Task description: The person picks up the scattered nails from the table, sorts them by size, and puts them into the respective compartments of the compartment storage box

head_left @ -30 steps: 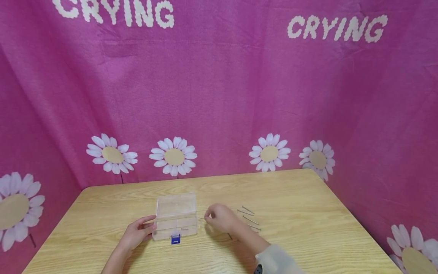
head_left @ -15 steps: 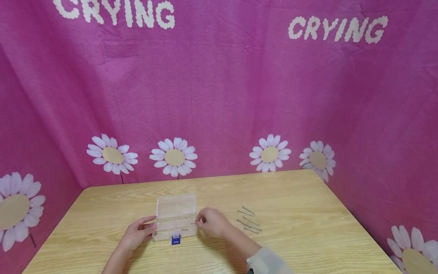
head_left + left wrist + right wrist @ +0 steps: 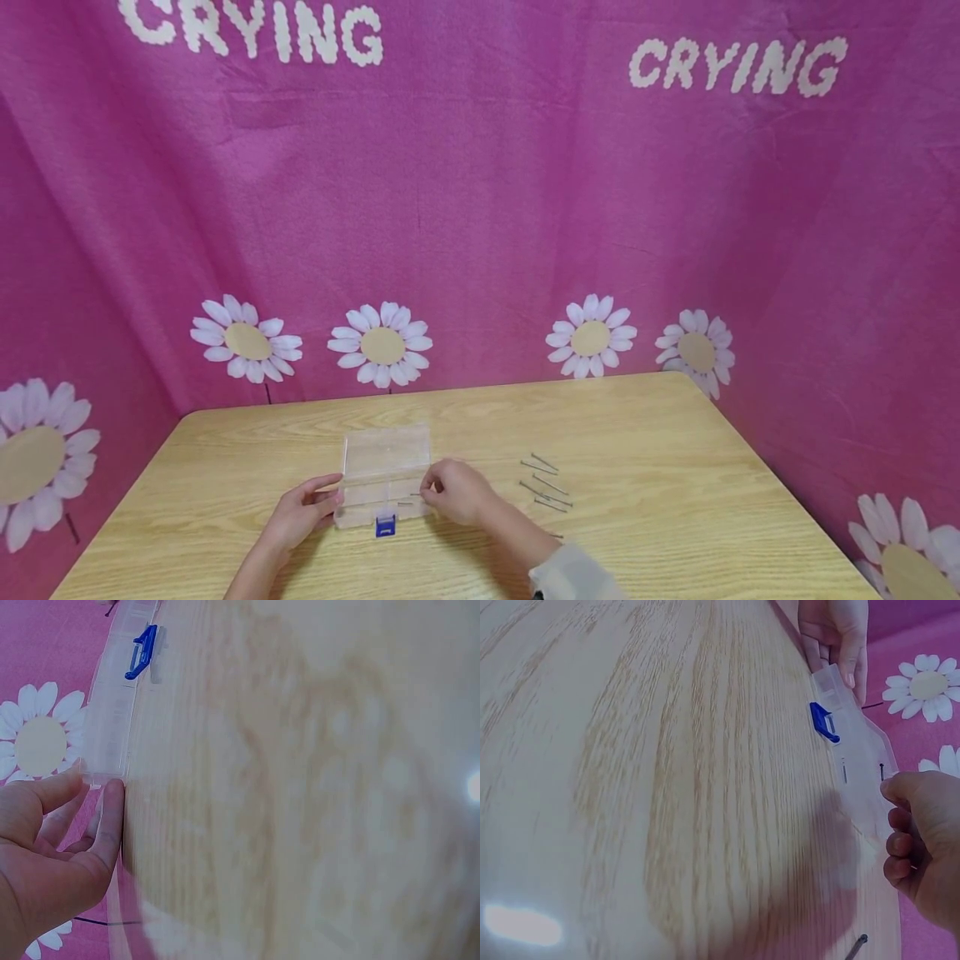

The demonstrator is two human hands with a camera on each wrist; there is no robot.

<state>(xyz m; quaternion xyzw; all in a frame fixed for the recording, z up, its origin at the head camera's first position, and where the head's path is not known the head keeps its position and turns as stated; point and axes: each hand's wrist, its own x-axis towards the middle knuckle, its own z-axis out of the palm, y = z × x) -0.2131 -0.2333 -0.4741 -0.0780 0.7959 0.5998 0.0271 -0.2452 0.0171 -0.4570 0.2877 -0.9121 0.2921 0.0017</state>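
Observation:
A clear plastic box [image 3: 363, 517] with its lid [image 3: 386, 447] raised and a blue latch [image 3: 386, 525] at the front stands on the table. My left hand [image 3: 296, 515] holds the box's left end between thumb and fingers. Over the right part of the box, my right hand [image 3: 459, 492] pinches a thin metal nail [image 3: 882, 769] between thumb and index finger, head end pointing away from the fingertips. Another nail [image 3: 844, 770] lies inside the box, near the latch.
Several loose nails [image 3: 547, 492] lie on the wooden table [image 3: 630, 450] to the right of my right hand. One more nail [image 3: 556, 536] shows beside my right forearm. A pink curtain [image 3: 480, 208] with daisies hangs behind the table.
My right hand has moved left with the pinched nail, from beside the box to over its right side. The left hand and the box have stayed in place.

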